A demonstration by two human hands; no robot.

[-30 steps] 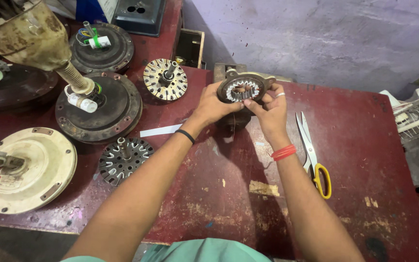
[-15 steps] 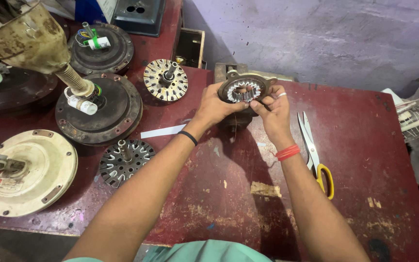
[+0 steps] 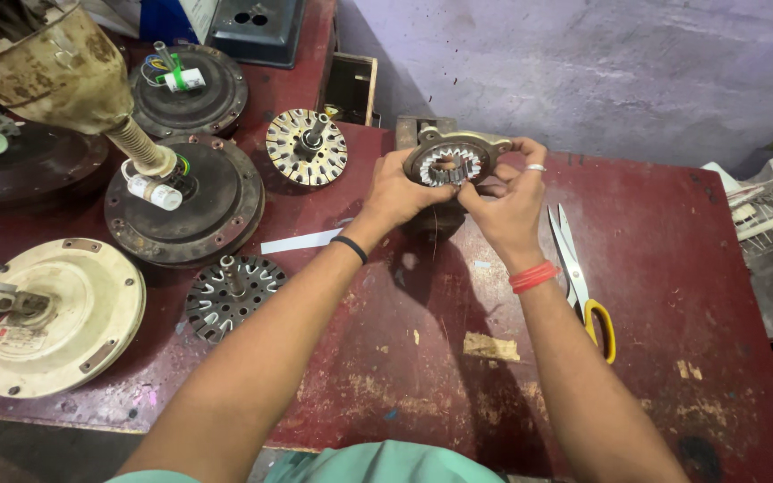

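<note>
Nearest the camera, two bare forearms are reaching out over a worn red table (image 3: 458, 394). The left hand (image 3: 404, 192), with a black band at its wrist, and the right hand (image 3: 512, 210), wearing a ring and red wrist bands, are both clamping a round metal motor ring (image 3: 449, 161) with toothed inner slots, holding it just above the table's far edge. Scissors (image 3: 583, 282) with yellow handles are lying just right of the right wrist. To the left, a cream fan housing (image 3: 55, 317), a dark slotted core (image 3: 225, 295) and a white paper strip (image 3: 301, 241) are resting. Farther back, dark motor housings (image 3: 199, 201) and a pale slotted core (image 3: 306, 148) are sitting.
</note>
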